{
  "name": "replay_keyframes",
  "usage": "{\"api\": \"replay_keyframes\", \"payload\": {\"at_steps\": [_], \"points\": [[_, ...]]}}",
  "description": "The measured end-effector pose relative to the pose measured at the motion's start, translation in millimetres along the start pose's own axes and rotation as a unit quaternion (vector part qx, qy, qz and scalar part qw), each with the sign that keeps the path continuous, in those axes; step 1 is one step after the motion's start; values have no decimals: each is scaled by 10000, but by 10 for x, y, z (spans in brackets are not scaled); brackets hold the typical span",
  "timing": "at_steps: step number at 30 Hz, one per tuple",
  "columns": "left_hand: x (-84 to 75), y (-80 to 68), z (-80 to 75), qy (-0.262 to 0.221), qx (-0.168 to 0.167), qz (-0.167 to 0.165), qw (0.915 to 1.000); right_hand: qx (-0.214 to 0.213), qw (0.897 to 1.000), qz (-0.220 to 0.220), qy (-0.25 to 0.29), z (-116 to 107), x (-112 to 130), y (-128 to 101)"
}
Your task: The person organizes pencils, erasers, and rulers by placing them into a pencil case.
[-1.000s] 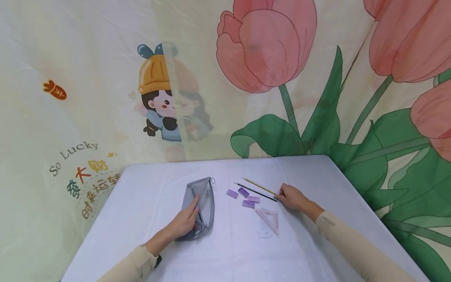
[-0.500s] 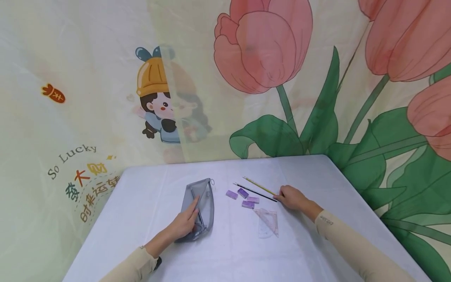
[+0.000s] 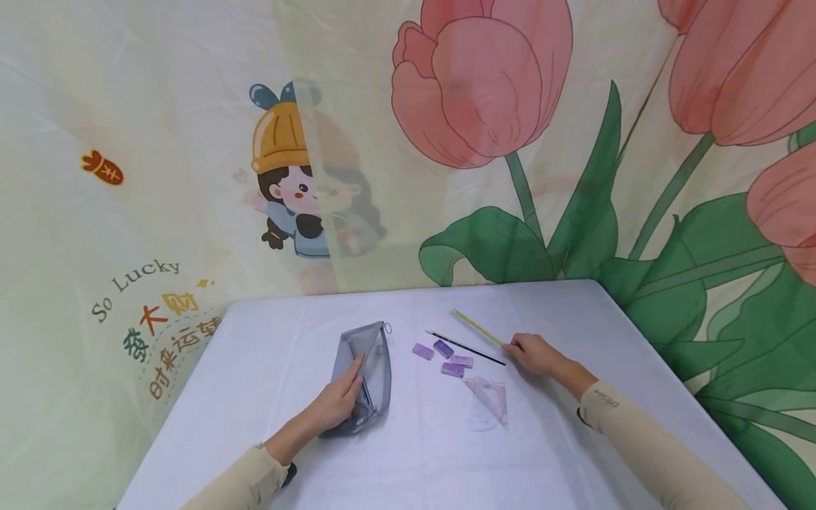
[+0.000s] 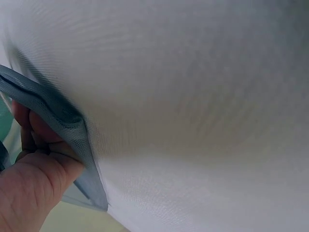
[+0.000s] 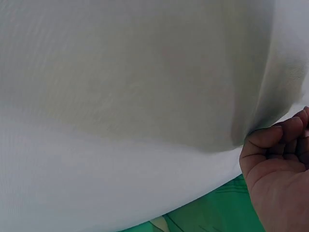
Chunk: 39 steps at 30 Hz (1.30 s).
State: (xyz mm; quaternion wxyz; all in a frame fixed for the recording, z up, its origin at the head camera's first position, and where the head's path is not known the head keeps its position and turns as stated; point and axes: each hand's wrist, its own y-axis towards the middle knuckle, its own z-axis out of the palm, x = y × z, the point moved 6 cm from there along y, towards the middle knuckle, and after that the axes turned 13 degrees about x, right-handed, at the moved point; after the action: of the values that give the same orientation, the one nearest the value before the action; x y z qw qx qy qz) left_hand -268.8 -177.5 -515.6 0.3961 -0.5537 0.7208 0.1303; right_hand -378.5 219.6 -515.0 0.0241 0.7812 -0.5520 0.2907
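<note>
Left hand gripping grey mesh pouch, right hand pinching yellow pencil end

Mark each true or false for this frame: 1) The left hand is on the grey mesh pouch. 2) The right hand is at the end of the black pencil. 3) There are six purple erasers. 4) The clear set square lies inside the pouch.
1) True: the left hand rests on the grey mesh pouch.
2) True: the right hand is at the near end of the black pencil.
3) False: four purple erasers show.
4) False: the clear set square lies on the table, right of the pouch.
</note>
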Motion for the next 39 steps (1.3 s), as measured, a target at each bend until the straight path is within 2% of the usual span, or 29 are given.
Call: {"api": "replay_keyframes", "payload": {"at_steps": [4,11,19,25,32,39], "points": [[-9,-6,7,-180,72,-21,9998,-220,9995,-146,178,-41,34,-36],[-23,-3,-17,-132,44,-23,9999,-535,9939,-437,865,-108,184,-122],[15,0,-17,-257,48,-66,9996,-882,9886,-788,933,-59,339,-199],[27,3,-15,-290,80,-83,9995,-844,9848,-835,1267,36,526,-246],[31,19,-12,-234,99,24,9997,-1070,9803,-983,1336,190,775,-279],[8,-1,-19,-198,81,57,9998,-919,9829,-835,1360,304,965,-236]]}}
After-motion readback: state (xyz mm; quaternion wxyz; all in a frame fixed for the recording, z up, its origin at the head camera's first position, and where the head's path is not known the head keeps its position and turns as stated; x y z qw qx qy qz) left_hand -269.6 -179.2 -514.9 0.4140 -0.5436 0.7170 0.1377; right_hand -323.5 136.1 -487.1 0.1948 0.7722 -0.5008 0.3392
